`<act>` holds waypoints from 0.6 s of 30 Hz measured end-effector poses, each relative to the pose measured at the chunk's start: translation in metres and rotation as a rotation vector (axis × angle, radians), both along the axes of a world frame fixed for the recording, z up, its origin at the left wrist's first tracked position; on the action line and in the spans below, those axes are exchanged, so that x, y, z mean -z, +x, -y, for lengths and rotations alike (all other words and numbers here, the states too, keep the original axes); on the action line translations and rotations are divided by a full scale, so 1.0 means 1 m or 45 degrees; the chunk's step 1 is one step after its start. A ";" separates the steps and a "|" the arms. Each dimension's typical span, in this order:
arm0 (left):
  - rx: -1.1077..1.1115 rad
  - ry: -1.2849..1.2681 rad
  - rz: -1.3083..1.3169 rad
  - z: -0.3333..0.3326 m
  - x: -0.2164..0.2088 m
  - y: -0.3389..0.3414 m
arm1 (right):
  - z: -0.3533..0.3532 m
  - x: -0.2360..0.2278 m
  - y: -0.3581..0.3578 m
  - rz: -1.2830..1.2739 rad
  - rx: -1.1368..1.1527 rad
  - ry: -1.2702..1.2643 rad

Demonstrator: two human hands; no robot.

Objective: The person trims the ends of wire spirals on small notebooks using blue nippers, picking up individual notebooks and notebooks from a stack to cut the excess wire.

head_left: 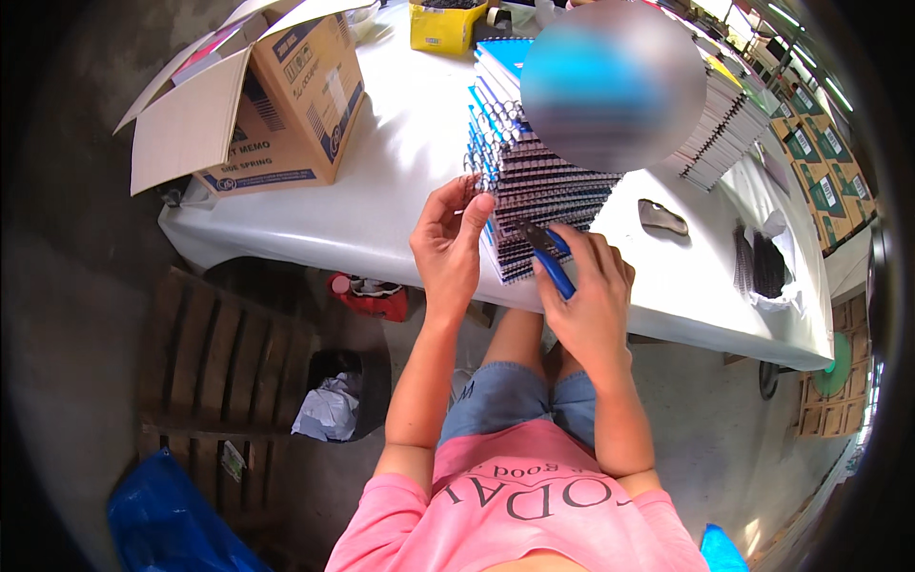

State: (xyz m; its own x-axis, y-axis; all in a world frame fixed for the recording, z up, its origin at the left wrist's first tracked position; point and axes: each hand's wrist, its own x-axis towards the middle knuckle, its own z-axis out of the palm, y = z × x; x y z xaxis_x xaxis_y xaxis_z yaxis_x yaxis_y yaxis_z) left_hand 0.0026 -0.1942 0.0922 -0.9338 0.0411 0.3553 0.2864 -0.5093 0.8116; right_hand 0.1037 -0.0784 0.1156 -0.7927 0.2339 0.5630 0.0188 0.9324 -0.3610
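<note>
A tall stack of spiral-bound notebooks (553, 195) lies in front of me, with dark wire coils in rows along the near side and blue and white covers. My left hand (446, 243) is at its left edge, fingers curled beside the protruding coil ends and thumb raised apart from them. In my right hand (593, 286) are small cutting pliers (555, 271) with blue handles. Their dark jaws rest against or just above the coils near the stack's front; exact contact cannot be told. A round blurred patch hides the far part of the stack.
An open cardboard box (286, 105) stands on the white-covered table (419, 133) at left. Behind is a yellow container (441, 27). To the right are more bound notebooks (720, 133), a dark flat object (661, 217) and a bag of black coils (765, 262). A wooden pallet (214, 353) lies below.
</note>
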 end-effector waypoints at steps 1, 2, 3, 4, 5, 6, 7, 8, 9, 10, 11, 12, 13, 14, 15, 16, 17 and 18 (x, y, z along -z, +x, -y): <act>-0.052 0.009 0.015 -0.002 -0.002 0.003 | 0.001 0.001 -0.002 -0.011 0.005 0.005; -0.105 0.018 0.029 -0.004 -0.003 0.004 | 0.003 0.001 -0.005 -0.023 0.009 0.011; -0.128 0.007 0.031 -0.005 -0.001 0.003 | 0.003 0.001 -0.007 -0.015 0.027 0.013; -0.119 0.004 0.028 -0.005 0.000 0.002 | 0.004 0.002 -0.009 -0.016 0.034 0.033; -0.111 0.002 0.024 -0.004 0.000 0.002 | 0.004 0.003 -0.011 -0.017 0.040 0.052; -0.108 0.002 0.020 -0.004 0.000 0.001 | 0.006 0.003 -0.012 -0.018 0.041 0.074; -0.118 -0.003 0.017 -0.004 0.000 0.001 | 0.007 0.002 -0.012 0.025 0.045 0.098; -0.117 0.000 0.009 -0.004 0.001 0.001 | 0.009 0.002 -0.013 0.023 0.050 0.110; -0.117 0.001 0.000 -0.003 0.003 0.000 | 0.010 0.002 -0.014 0.019 0.054 0.120; -0.117 0.002 -0.010 -0.003 0.004 0.000 | 0.011 0.001 -0.015 0.015 0.059 0.131; -0.118 -0.002 -0.002 -0.002 0.004 0.000 | 0.012 0.001 -0.016 0.014 0.045 0.115; -0.117 -0.004 0.007 -0.001 0.003 0.000 | 0.013 0.000 -0.016 0.013 0.033 0.102; -0.116 -0.006 0.015 -0.001 0.003 0.000 | 0.013 0.000 -0.017 0.012 0.021 0.088; -0.107 0.000 0.019 -0.001 0.004 0.000 | 0.011 0.002 -0.018 -0.005 -0.008 0.048; -0.103 0.006 0.019 0.000 0.003 0.000 | 0.010 0.005 -0.020 -0.024 -0.042 0.009; -0.099 0.013 0.020 0.001 0.003 -0.001 | 0.009 0.007 -0.022 -0.043 -0.076 -0.031; -0.092 0.018 0.007 0.002 0.003 -0.001 | 0.008 0.008 -0.023 0.002 -0.095 -0.067; -0.081 0.024 -0.003 0.001 0.005 -0.003 | 0.004 0.009 -0.024 0.050 -0.109 -0.101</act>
State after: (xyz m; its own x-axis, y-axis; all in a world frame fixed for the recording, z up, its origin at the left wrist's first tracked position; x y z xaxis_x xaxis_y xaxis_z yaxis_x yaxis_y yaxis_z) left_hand 0.0000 -0.1953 0.0874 -0.9335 -0.0251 0.3578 0.3206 -0.5054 0.8011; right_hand 0.0801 -0.0825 0.1065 -0.8329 0.2069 0.5132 -0.0443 0.8996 -0.4345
